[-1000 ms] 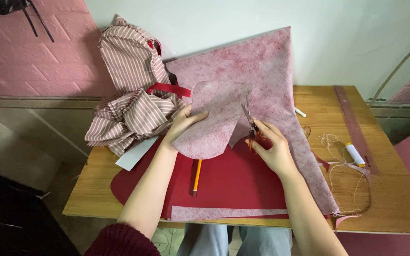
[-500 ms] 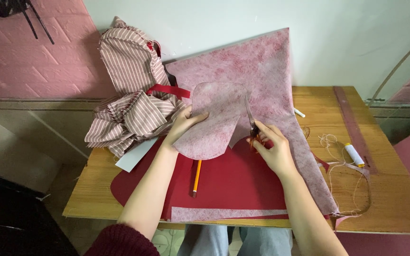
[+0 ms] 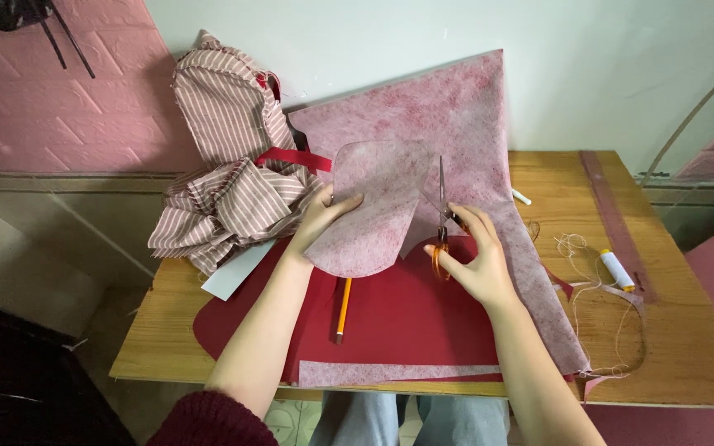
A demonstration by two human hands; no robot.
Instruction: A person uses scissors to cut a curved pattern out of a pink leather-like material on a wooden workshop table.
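Our left hand (image 3: 324, 221) is pinching the rounded pink felt piece (image 3: 373, 211), thumb lying on top of its left edge and fingers tucked beneath, lifting it slightly off the table. Our right hand (image 3: 474, 263) is gripping the orange-handled scissors (image 3: 441, 223), fingers curled through the loops, and the blades are pointing up and away from that hand, standing slightly apart at the right edge of the same piece. Behind both hands the large pink felt sheet (image 3: 456, 124) is leaning up against the pale wall (image 3: 605, 66), its lower corner running down past our right wrist. Under our hands the red fabric (image 3: 406, 322) is lying flat on the wooden table (image 3: 687, 330), and a yellow pencil (image 3: 343, 307) is resting on it just below our left hand. Left of our left hand a striped cloth bundle (image 3: 225, 182) is piling up with a red strap (image 3: 295, 157) across it. Right of our right hand a white thread spool (image 3: 617, 269) and loose threads (image 3: 576, 248) are lying on the bare wood. Pink brick-patterned wall panelling (image 3: 59, 116) is filling the room's far left side
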